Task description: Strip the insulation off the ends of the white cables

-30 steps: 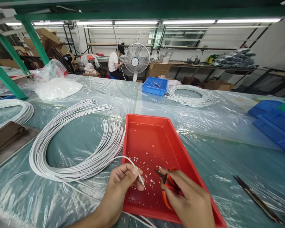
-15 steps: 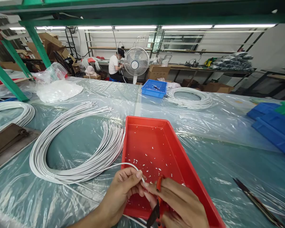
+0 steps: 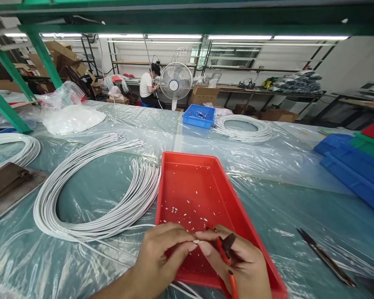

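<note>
My left hand pinches a white cable near its end, between thumb and fingers, over the red tray. Fingertip to fingertip with it, my right hand pinches the cable's tip. Red-handled cutters are tucked in the right hand's fingers, their dark head pointing up; the palm hides part of them. Small white scraps lie in the tray. Left of the tray rests a big coil of white cables, their cut ends fanned toward the tray.
Dark tweezers lie on the plastic-covered table at right. Stacked blue bins stand at the right edge. Farther back are a blue tray, another cable coil, a fan and a seated person. A brown metal block sits at left.
Both hands have turned so their fingertips meet at the cable's tip. The cutters have swung in the right hand, their head now upward instead of down. The view has shifted slightly right.
</note>
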`<state>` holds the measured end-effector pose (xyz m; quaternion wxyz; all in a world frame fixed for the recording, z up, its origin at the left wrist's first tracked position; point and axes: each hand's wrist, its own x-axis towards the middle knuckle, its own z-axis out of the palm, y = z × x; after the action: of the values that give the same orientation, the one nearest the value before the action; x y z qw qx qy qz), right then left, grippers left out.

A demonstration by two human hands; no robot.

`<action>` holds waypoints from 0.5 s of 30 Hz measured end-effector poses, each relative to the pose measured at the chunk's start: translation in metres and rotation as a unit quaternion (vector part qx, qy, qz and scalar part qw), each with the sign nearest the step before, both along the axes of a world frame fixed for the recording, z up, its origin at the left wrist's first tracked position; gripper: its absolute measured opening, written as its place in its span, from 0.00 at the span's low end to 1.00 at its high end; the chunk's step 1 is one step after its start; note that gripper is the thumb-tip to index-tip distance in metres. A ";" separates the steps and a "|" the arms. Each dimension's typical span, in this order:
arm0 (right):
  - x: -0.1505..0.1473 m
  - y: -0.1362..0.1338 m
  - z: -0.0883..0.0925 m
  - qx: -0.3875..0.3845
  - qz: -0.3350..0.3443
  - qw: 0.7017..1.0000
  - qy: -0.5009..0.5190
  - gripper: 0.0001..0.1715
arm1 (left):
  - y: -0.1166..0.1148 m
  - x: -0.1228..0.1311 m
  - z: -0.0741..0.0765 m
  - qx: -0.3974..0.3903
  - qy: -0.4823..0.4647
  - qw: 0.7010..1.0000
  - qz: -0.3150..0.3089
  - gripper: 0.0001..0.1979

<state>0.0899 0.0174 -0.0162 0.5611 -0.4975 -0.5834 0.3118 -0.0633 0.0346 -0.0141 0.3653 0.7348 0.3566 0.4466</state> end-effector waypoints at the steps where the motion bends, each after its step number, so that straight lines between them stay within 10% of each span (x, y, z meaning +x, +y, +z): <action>1: 0.001 0.000 -0.002 -0.020 -0.009 1.000 0.022 0.05 | 0.000 0.001 0.001 -0.022 -0.010 1.000 0.012 0.06; 6: 0.012 0.006 -0.011 -0.074 0.001 0.997 -0.010 0.18 | 0.002 0.006 0.003 -0.124 -0.058 0.988 0.071 0.05; 15: 0.008 0.003 -0.004 -0.082 -0.027 0.996 0.001 0.05 | 0.000 0.011 0.007 -0.130 -0.062 0.985 0.091 0.04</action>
<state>0.0983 0.0206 -0.0202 0.5273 -0.5568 -0.5417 0.3443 -0.0526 0.0344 -0.0076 0.4366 0.6163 0.4541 0.4725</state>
